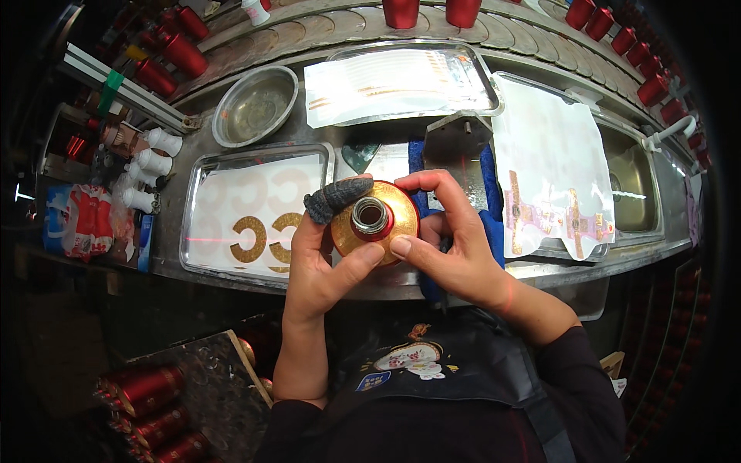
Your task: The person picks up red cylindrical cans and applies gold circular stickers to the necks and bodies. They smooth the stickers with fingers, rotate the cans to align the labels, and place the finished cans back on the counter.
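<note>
A red metallic bottle [399, 202] is held with its open, threaded neck [370, 215] towards me. A gold patterned decal ring [353, 234] covers its shoulder around the neck. My left hand [327, 254] grips the left side, a dark knitted cot [330, 201] on its index finger and the thumb on the gold shoulder. From the right, my right hand [457, 237] holds the rim, thumb pressed near the other thumb. The lower bottle is hidden. Left of the hands, C-shaped gold decals [250, 238] lie on a white sheet [260, 185] in a metal tray [194, 254].
A metal bowl [255, 107] stands behind the tray. Further decal sheets [399, 81] [553, 150] lie at the back and right, beside a sink [628, 173]. A metal bracket [457, 139] rises behind my hands. Red bottles [153, 388] are stacked lower left; a slatted conveyor [347, 29] runs behind.
</note>
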The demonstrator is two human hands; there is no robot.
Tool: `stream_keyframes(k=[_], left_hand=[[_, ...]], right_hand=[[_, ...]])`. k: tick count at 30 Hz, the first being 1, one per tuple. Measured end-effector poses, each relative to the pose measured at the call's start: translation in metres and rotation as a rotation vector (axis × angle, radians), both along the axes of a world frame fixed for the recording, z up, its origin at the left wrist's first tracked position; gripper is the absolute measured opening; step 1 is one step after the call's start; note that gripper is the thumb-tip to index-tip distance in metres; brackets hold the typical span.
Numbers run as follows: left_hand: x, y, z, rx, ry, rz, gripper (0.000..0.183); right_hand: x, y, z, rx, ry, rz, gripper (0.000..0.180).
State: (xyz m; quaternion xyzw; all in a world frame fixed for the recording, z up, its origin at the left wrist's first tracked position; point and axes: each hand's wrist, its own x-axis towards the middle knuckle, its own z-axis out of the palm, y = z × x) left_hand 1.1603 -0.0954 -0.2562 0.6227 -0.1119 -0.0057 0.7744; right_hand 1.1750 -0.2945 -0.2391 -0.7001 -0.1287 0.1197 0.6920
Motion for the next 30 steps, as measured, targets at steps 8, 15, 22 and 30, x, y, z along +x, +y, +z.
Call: stream_keyframes(k=[8,15,22,30], left_hand=[[0.002,-0.001,0.004,0.036,0.057,0.017,0.069],[0.004,0.002,-0.001,-0.048,0.009,-0.028,0.063],[0.004,0.000,0.000,-0.072,0.025,-0.042,0.064],[0.002,-0.003,0.003,0.011,0.062,0.018,0.067]], right_hand=[[0.002,-0.010,-0.001,0.093,0.071,0.093,0.056],[0.004,-0.012,-0.007,0.231,0.153,0.088,0.062],[0.005,-0.010,-0.008,0.268,0.187,0.081,0.060],[0.009,-0.013,-0.006,0.249,0.203,0.106,0.055]])
